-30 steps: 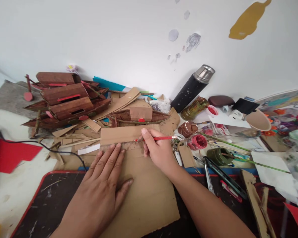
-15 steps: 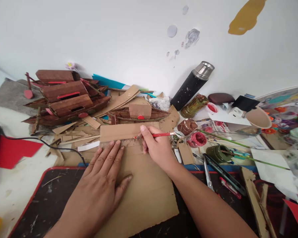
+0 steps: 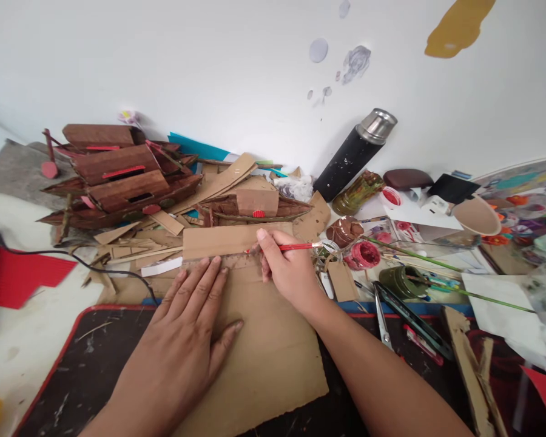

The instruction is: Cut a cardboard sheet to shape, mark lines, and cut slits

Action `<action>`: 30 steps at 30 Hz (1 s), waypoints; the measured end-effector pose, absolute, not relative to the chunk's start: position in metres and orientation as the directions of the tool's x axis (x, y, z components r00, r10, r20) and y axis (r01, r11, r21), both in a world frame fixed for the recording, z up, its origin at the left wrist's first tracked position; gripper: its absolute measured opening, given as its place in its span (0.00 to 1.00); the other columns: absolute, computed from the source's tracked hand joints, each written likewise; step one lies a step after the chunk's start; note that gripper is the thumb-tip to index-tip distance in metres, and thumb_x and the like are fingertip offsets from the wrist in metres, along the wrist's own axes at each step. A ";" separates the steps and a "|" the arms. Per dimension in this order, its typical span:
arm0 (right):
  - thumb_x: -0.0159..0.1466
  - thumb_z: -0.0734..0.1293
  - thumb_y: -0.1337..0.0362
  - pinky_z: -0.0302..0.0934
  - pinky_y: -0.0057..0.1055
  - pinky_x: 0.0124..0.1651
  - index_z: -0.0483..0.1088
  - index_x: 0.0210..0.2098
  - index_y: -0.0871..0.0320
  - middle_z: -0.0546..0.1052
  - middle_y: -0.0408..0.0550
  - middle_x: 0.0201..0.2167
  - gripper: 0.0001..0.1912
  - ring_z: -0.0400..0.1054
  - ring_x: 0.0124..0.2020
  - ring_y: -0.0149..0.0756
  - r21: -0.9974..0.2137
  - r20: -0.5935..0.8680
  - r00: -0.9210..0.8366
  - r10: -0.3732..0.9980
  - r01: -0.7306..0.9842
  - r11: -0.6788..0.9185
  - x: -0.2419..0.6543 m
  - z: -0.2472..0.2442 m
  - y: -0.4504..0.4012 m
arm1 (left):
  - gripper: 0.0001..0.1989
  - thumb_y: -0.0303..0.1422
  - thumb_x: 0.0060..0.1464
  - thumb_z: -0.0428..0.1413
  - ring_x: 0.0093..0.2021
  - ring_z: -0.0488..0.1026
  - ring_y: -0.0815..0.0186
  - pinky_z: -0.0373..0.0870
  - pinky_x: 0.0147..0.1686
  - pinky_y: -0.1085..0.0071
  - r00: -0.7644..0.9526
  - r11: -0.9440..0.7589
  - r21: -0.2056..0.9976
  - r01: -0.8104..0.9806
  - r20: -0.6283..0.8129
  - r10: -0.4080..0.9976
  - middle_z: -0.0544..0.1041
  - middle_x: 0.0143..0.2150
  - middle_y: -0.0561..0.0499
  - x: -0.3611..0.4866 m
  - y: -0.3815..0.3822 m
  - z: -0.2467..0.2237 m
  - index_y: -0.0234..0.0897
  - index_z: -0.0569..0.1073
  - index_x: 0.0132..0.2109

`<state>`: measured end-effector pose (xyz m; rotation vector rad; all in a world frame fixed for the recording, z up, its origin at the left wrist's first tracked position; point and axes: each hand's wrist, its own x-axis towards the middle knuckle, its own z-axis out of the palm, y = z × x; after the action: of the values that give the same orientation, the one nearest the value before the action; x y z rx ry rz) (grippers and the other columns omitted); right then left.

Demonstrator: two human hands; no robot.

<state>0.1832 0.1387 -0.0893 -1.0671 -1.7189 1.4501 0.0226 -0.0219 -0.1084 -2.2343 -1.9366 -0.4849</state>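
The card [image 3: 273, 352] is laid on a dark mat [image 3: 104, 346] on the bench [image 3: 9, 358], with a clear ruler [image 3: 239, 261] set across it near its far edge. Ruler and card are pressed by the left hand [image 3: 182, 328], which is laid flat, thumb apart, its grip open and nothing clasped. A red pencil [image 3: 298, 246] is pinched in the closed grip of the right hand [image 3: 291, 273], its tip held at the ruler's far side. Beyond the card, 1 boat [image 3: 257, 205] is seen, with 3 others piled further left; scissors [image 3: 382, 321] are placed near the right forearm, beside a cutter [image 3: 412, 321]
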 end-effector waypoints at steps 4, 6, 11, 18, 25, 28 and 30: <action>0.78 0.64 0.41 0.60 0.27 0.25 0.72 0.33 0.55 0.69 0.37 0.18 0.27 0.67 0.18 0.30 -0.981 -0.028 -0.465 0.885 0.181 0.064 0.183 -0.091 0.139 | 0.42 0.50 0.75 0.44 0.80 0.59 0.42 0.56 0.76 0.44 0.118 -0.158 0.095 0.983 0.331 0.936 0.62 0.81 0.31 0.023 -0.022 -0.109 0.25 0.50 0.82; 0.78 0.64 0.40 0.60 0.27 0.25 0.72 0.33 0.55 0.69 0.37 0.18 0.27 0.67 0.19 0.30 -0.980 -0.023 -0.465 0.885 0.186 0.072 0.183 -0.091 0.139 | 0.42 0.51 0.75 0.44 0.80 0.59 0.42 0.56 0.76 0.44 0.122 -0.158 0.086 0.984 0.331 0.936 0.62 0.81 0.30 0.023 -0.022 -0.109 0.24 0.50 0.82; 0.78 0.64 0.41 0.60 0.28 0.25 0.71 0.32 0.54 0.70 0.38 0.19 0.27 0.67 0.19 0.31 -0.977 -0.011 -0.461 0.887 0.194 0.089 0.184 -0.092 0.139 | 0.42 0.50 0.75 0.44 0.79 0.61 0.41 0.58 0.75 0.44 0.127 -0.161 0.075 0.984 0.332 0.934 0.63 0.80 0.30 0.023 -0.021 -0.107 0.23 0.49 0.82; 0.79 0.63 0.43 0.60 0.28 0.26 0.70 0.31 0.54 0.70 0.38 0.18 0.27 0.67 0.19 0.31 -0.973 -0.016 -0.461 0.887 0.210 0.091 0.183 -0.091 0.138 | 0.42 0.49 0.75 0.45 0.79 0.61 0.40 0.59 0.75 0.43 0.122 -0.160 0.089 0.983 0.329 0.936 0.63 0.80 0.29 0.023 -0.021 -0.107 0.23 0.49 0.82; 0.78 0.63 0.42 0.60 0.28 0.26 0.69 0.31 0.54 0.70 0.38 0.19 0.27 0.68 0.20 0.31 -0.973 -0.019 -0.457 0.889 0.211 0.088 0.183 -0.092 0.139 | 0.43 0.49 0.75 0.45 0.78 0.62 0.40 0.60 0.74 0.42 0.124 -0.163 0.096 0.982 0.327 0.937 0.63 0.80 0.30 0.022 -0.021 -0.107 0.25 0.48 0.83; 0.78 0.63 0.41 0.60 0.28 0.26 0.70 0.31 0.54 0.70 0.38 0.19 0.27 0.68 0.20 0.31 -0.973 -0.017 -0.458 0.889 0.211 0.090 0.183 -0.093 0.139 | 0.42 0.49 0.74 0.46 0.79 0.61 0.40 0.59 0.75 0.43 0.121 -0.162 0.101 0.982 0.326 0.937 0.63 0.80 0.30 0.022 -0.021 -0.107 0.24 0.50 0.82; 0.79 0.63 0.41 0.60 0.28 0.26 0.70 0.32 0.54 0.70 0.38 0.19 0.27 0.68 0.20 0.31 -0.973 -0.018 -0.459 0.888 0.211 0.090 0.183 -0.092 0.139 | 0.42 0.49 0.74 0.46 0.79 0.61 0.40 0.59 0.75 0.42 0.120 -0.161 0.102 0.982 0.326 0.938 0.62 0.80 0.30 0.022 -0.021 -0.107 0.24 0.51 0.82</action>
<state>0.1834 0.1386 -0.0924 -1.0851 -1.7544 1.4059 0.0222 -0.0215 -0.1074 -2.2434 -1.9387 -0.4788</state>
